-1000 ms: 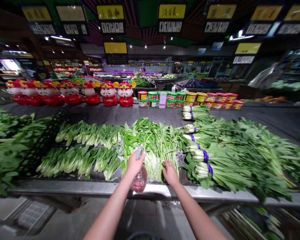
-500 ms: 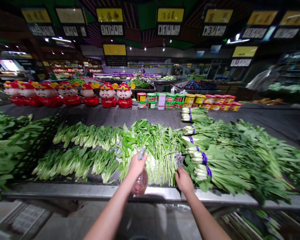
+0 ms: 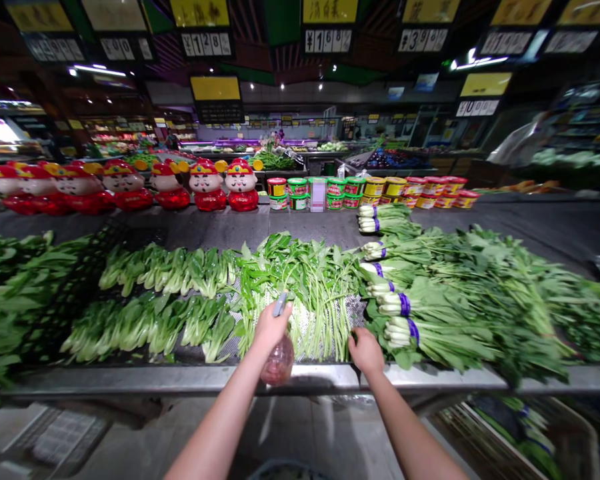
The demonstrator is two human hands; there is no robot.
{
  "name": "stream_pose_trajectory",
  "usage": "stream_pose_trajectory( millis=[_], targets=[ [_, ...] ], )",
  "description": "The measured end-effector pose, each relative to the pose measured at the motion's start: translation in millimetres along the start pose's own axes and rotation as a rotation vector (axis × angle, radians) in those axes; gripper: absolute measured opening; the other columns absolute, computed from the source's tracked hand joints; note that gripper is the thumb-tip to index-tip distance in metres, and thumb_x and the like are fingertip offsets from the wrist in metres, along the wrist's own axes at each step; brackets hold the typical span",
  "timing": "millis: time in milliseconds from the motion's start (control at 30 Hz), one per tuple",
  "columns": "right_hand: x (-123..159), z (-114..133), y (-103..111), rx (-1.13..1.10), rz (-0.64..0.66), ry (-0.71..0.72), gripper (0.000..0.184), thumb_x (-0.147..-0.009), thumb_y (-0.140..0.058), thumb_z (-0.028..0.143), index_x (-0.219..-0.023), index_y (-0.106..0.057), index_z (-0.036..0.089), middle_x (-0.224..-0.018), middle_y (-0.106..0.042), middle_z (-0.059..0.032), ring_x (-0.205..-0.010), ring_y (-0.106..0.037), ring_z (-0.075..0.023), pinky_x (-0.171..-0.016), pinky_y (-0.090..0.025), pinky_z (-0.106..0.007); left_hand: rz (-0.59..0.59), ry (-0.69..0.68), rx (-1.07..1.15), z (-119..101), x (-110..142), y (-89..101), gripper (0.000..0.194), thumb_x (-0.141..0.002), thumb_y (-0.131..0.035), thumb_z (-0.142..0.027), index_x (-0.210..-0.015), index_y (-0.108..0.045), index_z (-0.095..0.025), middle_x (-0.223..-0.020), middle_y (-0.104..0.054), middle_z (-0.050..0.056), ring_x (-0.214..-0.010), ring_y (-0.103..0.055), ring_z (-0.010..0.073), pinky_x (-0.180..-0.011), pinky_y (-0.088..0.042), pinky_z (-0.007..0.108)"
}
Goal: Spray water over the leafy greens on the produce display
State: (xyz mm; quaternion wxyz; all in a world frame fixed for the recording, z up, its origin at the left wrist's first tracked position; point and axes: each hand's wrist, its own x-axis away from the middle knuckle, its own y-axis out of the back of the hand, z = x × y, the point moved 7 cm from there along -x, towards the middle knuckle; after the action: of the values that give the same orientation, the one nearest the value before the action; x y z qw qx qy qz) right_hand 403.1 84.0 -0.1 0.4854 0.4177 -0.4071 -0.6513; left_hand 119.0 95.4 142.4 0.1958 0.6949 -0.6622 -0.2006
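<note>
My left hand (image 3: 271, 328) is wrapped round the neck of a spray bottle (image 3: 279, 363). The bottle has a grey nozzle head and a clear, pinkish round body, and is held over the counter's front edge. Beyond it lies a spread of loose leafy greens with long pale stems (image 3: 320, 327). My right hand (image 3: 367, 350) is at the right end of these stems, its fingers curled down; what they hold, if anything, is hidden. Just right of that hand are bundles of greens (image 3: 399, 332) tied with purple bands.
Two rows of small bok choy (image 3: 150, 327) lie to the left, beside a black mesh divider (image 3: 75, 293). Red figurines (image 3: 243, 190) and stacked tubs (image 3: 336, 193) line the back ledge. A metal rail (image 3: 180, 381) runs along the front. Price signs (image 3: 329, 27) hang overhead.
The view has tilted down slightly, and a round rim now shows at the bottom. Both hands keep nearly the same place over the greens, the left still gripping the spray bottle.
</note>
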Motion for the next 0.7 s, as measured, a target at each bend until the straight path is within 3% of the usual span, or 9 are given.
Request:
stream_pose_trajectory(
  millis=[300, 533, 700],
  targets=[
    [0, -3, -3, 0.002, 0.008, -0.019, 0.028, -0.084, -0.043, 0.023, -0.103, -0.062, 0.012, -0.102, -0.063, -0.0107, -0.096, -0.056, -0.0189, -0.086, -0.036, -0.025, 0.076, 0.012, 0.088, -22, 1, -10.5, 0.044, -0.081, -0.047, -0.055, -0.073, -0.062, -0.015, -0.063, -0.057, 0.001, -0.054, -0.045, 0.0124, -0.055, -0.035, 0.027],
    [0, -3, -3, 0.004, 0.016, -0.032, 0.027, -0.084, -0.044, 0.023, -0.101, -0.062, 0.013, -0.101, -0.063, -0.0100, -0.095, -0.055, -0.0187, -0.085, -0.036, -0.025, 0.114, 0.090, 0.056, -14, -1, -21.2, 0.035, -0.083, -0.048, -0.045, -0.075, -0.063, -0.014, -0.060, -0.058, 0.001, -0.051, -0.050, 0.0125, -0.054, -0.037, 0.027],
    [0, -2, -2, 0.000, 0.000, -0.009, 0.026, -0.084, -0.043, 0.023, -0.097, -0.063, 0.013, -0.098, -0.063, -0.0108, -0.092, -0.056, -0.0194, -0.084, -0.037, -0.026, 0.111, 0.084, 0.109, -16, 2, -19.2, 0.033, -0.082, -0.050, -0.046, -0.070, -0.056, -0.016, -0.061, -0.054, 0.000, -0.051, -0.046, 0.0111, -0.052, -0.034, 0.026]
  ],
)
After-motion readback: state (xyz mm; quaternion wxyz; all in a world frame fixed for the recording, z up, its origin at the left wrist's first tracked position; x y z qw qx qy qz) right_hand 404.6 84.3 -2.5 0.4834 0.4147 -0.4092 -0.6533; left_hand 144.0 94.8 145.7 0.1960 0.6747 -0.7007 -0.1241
